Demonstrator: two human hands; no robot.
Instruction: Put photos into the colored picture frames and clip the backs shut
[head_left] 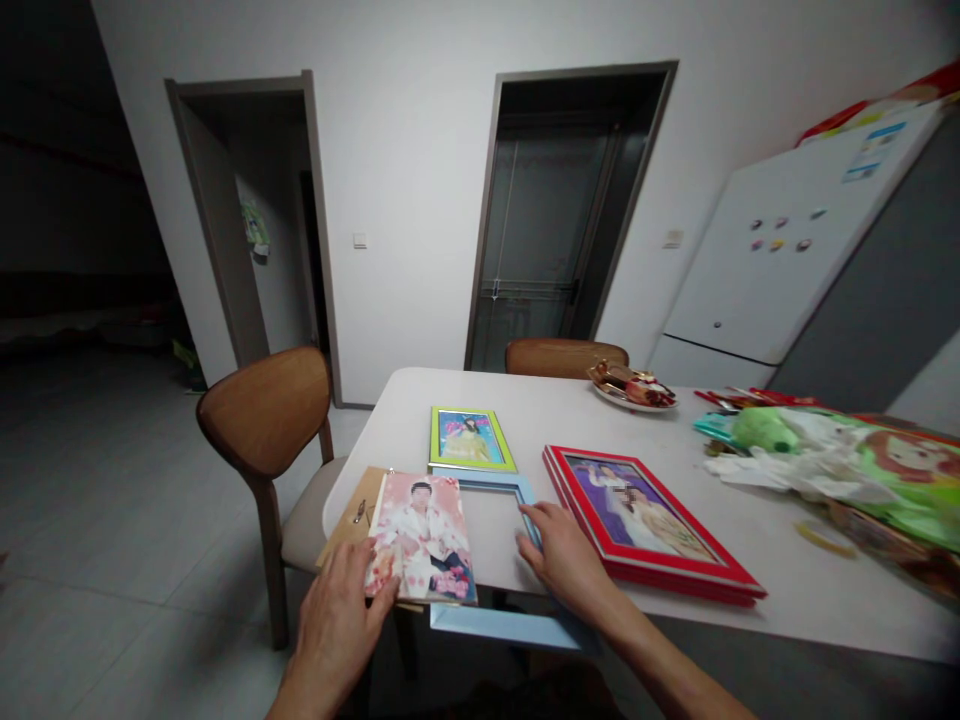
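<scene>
At the white table by a pale wall, hands grip a photo (left) and blue frame (right).

The head camera looks forward and down over the nearby table.

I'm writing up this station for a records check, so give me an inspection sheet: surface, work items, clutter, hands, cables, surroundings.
Surface: white table, rounded corner at far left.
Work items: blue frame, near edge projecting past the table; photo covering its left side; brown board partly under the photo; green frame beyond; stacked red frames at right.
Clutter: loaded plate; plastic bags at right.
Hands: left hand touches the photo; right hand touches the blue frame's right side.
Cables: nothing seen.
Surroundings: wooden chairs, refrigerator, two doorways.
</scene>
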